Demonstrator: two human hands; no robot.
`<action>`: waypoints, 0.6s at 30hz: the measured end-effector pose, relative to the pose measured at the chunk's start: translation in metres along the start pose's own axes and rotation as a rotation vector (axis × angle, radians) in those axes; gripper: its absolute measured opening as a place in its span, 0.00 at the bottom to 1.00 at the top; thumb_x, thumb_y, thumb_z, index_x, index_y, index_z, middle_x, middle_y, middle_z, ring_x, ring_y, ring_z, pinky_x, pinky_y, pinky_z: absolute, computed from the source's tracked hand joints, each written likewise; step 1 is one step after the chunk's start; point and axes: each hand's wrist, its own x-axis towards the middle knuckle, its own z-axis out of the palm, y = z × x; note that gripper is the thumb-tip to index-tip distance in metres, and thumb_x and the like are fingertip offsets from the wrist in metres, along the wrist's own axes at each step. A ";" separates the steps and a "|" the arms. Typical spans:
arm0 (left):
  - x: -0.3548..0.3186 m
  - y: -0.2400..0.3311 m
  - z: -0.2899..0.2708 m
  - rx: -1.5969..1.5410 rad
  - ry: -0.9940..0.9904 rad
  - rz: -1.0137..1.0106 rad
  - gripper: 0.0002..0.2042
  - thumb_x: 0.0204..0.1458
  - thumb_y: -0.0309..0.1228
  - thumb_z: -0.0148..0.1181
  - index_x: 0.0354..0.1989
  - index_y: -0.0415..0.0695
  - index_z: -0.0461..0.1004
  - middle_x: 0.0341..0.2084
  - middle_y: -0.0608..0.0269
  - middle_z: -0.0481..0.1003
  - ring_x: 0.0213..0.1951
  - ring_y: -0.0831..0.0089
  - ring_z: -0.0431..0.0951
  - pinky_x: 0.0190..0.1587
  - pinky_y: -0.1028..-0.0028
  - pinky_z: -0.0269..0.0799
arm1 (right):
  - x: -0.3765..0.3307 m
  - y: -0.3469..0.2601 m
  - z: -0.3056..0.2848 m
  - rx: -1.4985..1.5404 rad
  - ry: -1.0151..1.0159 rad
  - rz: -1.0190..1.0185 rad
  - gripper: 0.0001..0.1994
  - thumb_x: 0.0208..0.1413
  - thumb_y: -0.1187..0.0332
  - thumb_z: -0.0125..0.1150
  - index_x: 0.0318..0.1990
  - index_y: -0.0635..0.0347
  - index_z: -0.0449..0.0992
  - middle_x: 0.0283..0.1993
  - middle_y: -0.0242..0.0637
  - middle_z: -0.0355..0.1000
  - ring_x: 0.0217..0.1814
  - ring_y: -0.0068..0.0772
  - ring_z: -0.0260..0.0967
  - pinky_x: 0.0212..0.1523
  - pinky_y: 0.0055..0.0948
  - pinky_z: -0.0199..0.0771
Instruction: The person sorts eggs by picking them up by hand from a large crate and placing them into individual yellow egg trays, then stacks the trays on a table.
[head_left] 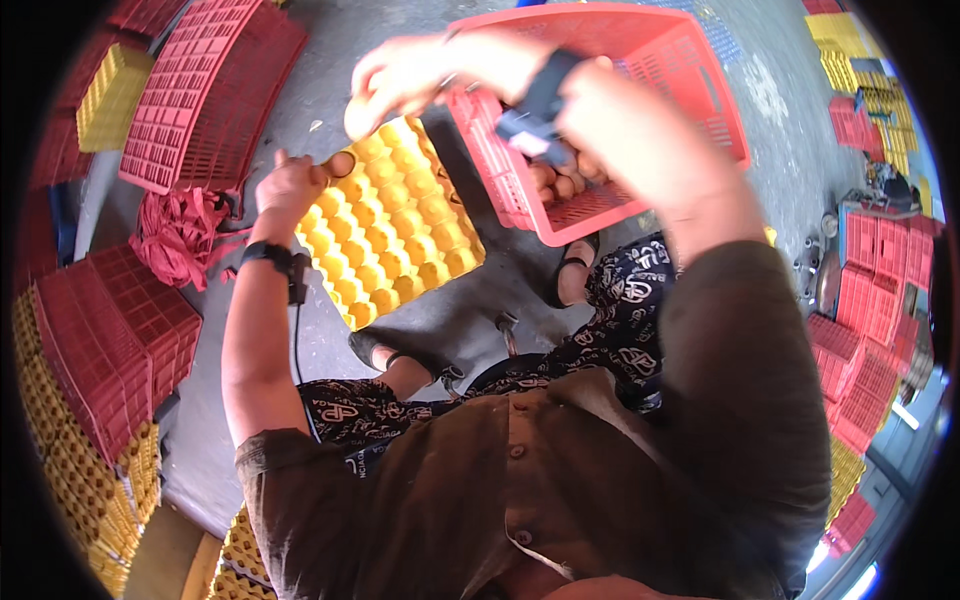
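Observation:
A yellow egg tray (pixel 400 225) lies in front of me, its visible cups bare across most of it. At its far left corner my left hand (pixel 290 188) has curled fingers against a brown egg (pixel 342 163). My right hand (pixel 405 80), smeared by motion, reaches across beyond the tray's far edge with its fingers around a pale egg (pixel 357 120). Right of the tray stands a red plastic crate (pixel 690 95). Brown eggs (pixel 565 182) lie in its near end, partly hidden by my right forearm. Both wrists wear dark bands with small devices.
Red crates (pixel 215 90) stand at the far left, with more red crates (pixel 120 345) nearer. Red netting (pixel 180 235) lies between them. Stacked yellow trays (pixel 95 500) fill the lower left. Red crates (pixel 875 265) and yellow trays line the right. My feet (pixel 390 355) flank the tray's near side.

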 end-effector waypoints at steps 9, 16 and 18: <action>0.011 0.108 -0.163 -1.075 -0.116 0.286 0.25 0.49 0.48 0.65 0.50 0.44 0.75 0.30 0.70 0.75 0.21 0.83 0.68 0.19 0.83 0.62 | -0.227 0.158 -0.110 -0.127 0.007 0.675 0.19 0.38 0.56 0.72 0.38 0.51 0.77 0.24 0.26 0.68 0.21 0.20 0.63 0.16 0.21 0.58; 0.069 0.322 -0.143 -0.282 -0.580 0.569 0.16 0.43 0.39 0.66 0.37 0.41 0.76 0.23 0.63 0.78 0.22 0.72 0.77 0.23 0.70 0.70 | -0.199 0.278 -0.056 -0.119 -0.296 1.212 0.13 0.43 0.62 0.70 0.33 0.61 0.81 0.31 0.48 0.77 0.31 0.42 0.74 0.29 0.39 0.72; 0.084 0.336 -0.106 -0.057 -0.600 0.514 0.15 0.42 0.36 0.67 0.34 0.39 0.75 0.21 0.60 0.78 0.24 0.68 0.78 0.26 0.68 0.72 | -0.207 0.229 -0.064 -0.110 -0.142 1.065 0.15 0.43 0.65 0.71 0.36 0.66 0.80 0.34 0.48 0.78 0.35 0.42 0.76 0.33 0.40 0.74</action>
